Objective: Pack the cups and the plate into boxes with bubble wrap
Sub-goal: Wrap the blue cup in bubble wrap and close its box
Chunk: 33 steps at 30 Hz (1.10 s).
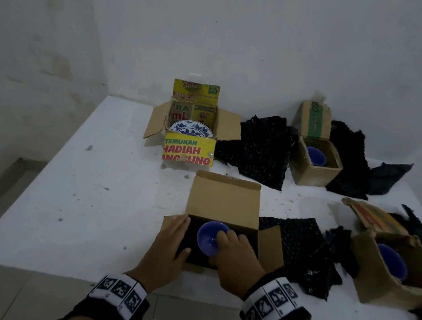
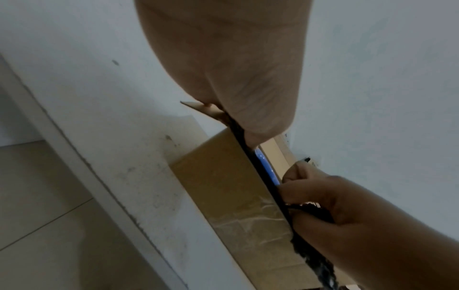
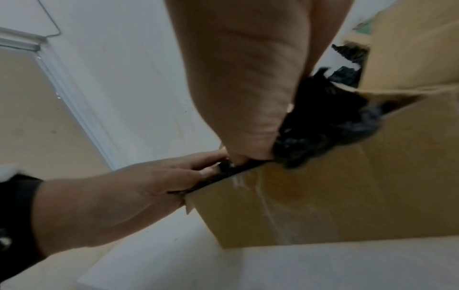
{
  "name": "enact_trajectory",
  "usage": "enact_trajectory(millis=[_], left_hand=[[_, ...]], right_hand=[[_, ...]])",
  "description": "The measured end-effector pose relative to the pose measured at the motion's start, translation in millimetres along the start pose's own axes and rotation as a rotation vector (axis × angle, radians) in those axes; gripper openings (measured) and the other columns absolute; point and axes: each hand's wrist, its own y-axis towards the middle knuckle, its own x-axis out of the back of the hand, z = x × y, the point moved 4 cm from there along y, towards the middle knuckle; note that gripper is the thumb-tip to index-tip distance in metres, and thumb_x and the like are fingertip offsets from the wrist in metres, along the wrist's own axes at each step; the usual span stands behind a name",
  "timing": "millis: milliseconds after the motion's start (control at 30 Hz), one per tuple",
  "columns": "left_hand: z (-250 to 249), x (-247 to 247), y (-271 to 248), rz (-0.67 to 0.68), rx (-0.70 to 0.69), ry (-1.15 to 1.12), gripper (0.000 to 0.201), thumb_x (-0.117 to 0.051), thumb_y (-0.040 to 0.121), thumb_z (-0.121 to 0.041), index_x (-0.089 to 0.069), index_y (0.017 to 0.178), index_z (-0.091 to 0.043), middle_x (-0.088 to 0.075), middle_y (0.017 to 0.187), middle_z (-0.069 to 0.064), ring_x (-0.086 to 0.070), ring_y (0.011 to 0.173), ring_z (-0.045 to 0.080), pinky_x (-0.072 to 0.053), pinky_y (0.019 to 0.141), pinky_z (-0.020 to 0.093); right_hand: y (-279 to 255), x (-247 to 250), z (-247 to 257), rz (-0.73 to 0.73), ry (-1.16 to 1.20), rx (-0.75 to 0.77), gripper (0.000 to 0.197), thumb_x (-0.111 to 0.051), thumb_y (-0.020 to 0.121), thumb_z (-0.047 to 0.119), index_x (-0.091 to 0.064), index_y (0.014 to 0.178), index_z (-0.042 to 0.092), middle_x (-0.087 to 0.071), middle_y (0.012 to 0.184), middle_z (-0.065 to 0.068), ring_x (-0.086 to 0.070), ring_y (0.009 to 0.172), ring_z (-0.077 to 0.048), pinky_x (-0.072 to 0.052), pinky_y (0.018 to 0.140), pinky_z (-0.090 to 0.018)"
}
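Observation:
An open brown cardboard box lined with black bubble wrap stands near the table's front edge. A blue cup sits upright inside it. My left hand holds the box's left wall, fingers outside on the side flap and thumb inside against the wrap. My right hand grips the cup's right rim, fingers curled over it. In the left wrist view a sliver of the blue cup shows beside my right hand's fingers. In the right wrist view the box and the wrap show; the cup is hidden.
A yellow printed box at the back holds a blue-and-white plate. Two more brown boxes on the right each hold a blue cup. Loose black bubble wrap sheets lie between them on the white table.

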Motion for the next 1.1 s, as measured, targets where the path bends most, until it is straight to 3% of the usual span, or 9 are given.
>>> enact_trajectory(millis=[100, 200, 367, 467, 567, 633, 767, 1000, 1100], left_hand=[[1.0, -1.7, 0.0, -0.028, 0.002, -0.006, 0.063, -0.047, 0.095, -0.017, -0.012, 0.147, -0.016, -0.003, 0.147, -0.014, 0.000, 0.138, 0.002, -0.003, 0.112, 0.017], [3.6, -4.0, 0.1, -0.034, 0.018, -0.048, 0.063, -0.048, 0.095, -0.016, -0.012, 0.147, -0.018, -0.004, 0.146, -0.016, -0.001, 0.138, 0.000, -0.006, 0.112, 0.018], [2.4, -5.5, -0.5, -0.042, 0.110, -0.254, 0.053, -0.040, 0.098, -0.020, -0.016, 0.146, -0.023, -0.008, 0.147, -0.020, -0.005, 0.137, -0.003, -0.006, 0.108, 0.009], [-1.6, -4.8, -1.8, -0.068, 0.146, -0.352, 0.048, -0.034, 0.100, -0.020, -0.019, 0.145, -0.023, -0.012, 0.147, -0.020, -0.009, 0.136, -0.006, -0.005, 0.096, -0.008], [-0.7, -8.5, -2.4, -0.068, 0.154, -0.372, 0.047, -0.031, 0.100, -0.023, -0.018, 0.145, -0.025, -0.012, 0.149, -0.020, -0.006, 0.139, -0.004, -0.006, 0.108, 0.007], [2.0, -10.5, -1.6, -0.077, 0.158, -0.366, 0.047, -0.031, 0.100, -0.024, -0.018, 0.146, -0.025, -0.011, 0.150, -0.019, -0.005, 0.141, -0.001, -0.006, 0.114, 0.018], [2.2, -8.3, -1.6, -0.070, 0.158, -0.374, 0.047, -0.031, 0.100, -0.024, -0.018, 0.146, -0.025, -0.012, 0.150, -0.019, -0.006, 0.140, -0.002, -0.007, 0.112, 0.016], [1.2, -7.3, -3.5, -0.048, 0.185, -0.416, 0.045, -0.030, 0.101, -0.023, -0.018, 0.144, -0.027, -0.010, 0.148, -0.022, -0.007, 0.137, -0.007, -0.006, 0.093, -0.011], [-0.4, -5.4, -3.7, -0.039, 0.203, -0.426, 0.044, -0.030, 0.101, -0.023, -0.019, 0.143, -0.028, -0.012, 0.147, -0.021, -0.008, 0.136, -0.007, -0.006, 0.093, -0.011]], right_hand=[[-11.2, 1.1, -12.4, -0.301, 0.048, 0.045, 0.014, -0.061, 0.074, 0.018, -0.068, 0.080, 0.029, -0.052, 0.078, -0.004, -0.048, 0.072, -0.024, -0.039, 0.062, -0.031], [-28.4, -10.9, -17.3, -0.440, 0.152, 0.031, 0.008, -0.067, 0.069, 0.020, -0.060, 0.068, 0.023, -0.053, 0.063, 0.002, -0.047, 0.059, -0.017, -0.038, 0.052, -0.027], [-46.7, -41.4, -27.3, -0.351, 0.381, -0.029, 0.045, -0.034, 0.096, 0.049, -0.061, 0.074, 0.021, -0.061, 0.071, 0.003, -0.058, 0.066, -0.015, -0.046, 0.054, -0.026], [-43.9, -42.7, -24.7, -0.219, 0.370, -0.058, 0.083, -0.001, 0.086, 0.071, -0.063, 0.084, 0.017, -0.065, 0.081, -0.002, -0.059, 0.076, -0.018, -0.044, 0.062, -0.030], [-29.0, -46.1, -25.2, -0.110, 0.383, -0.072, 0.108, 0.021, 0.066, 0.082, -0.060, 0.076, 0.012, -0.063, 0.077, -0.007, -0.057, 0.073, -0.021, -0.043, 0.067, -0.034], [-20.9, -42.7, -27.2, -0.076, 0.454, -0.086, 0.106, 0.014, 0.068, 0.085, -0.060, 0.074, 0.009, -0.062, 0.070, -0.009, -0.055, 0.066, -0.021, -0.046, 0.065, -0.036], [-23.0, -30.0, -32.1, -0.214, 0.427, -0.126, 0.053, -0.029, 0.095, 0.051, -0.065, 0.086, 0.013, -0.064, 0.087, -0.004, -0.057, 0.072, -0.019, -0.044, 0.062, -0.030], [-30.6, -54.4, -19.3, -0.198, 0.288, -0.052, 0.056, -0.020, 0.101, 0.025, -0.057, 0.060, 0.015, -0.056, 0.055, -0.001, -0.051, 0.047, -0.021, -0.037, 0.041, -0.027], [-23.1, -37.1, -20.1, -0.159, 0.326, -0.097, 0.065, -0.008, 0.095, 0.042, -0.061, 0.072, 0.013, -0.062, 0.066, -0.004, -0.058, 0.059, -0.023, -0.037, 0.048, -0.030]])
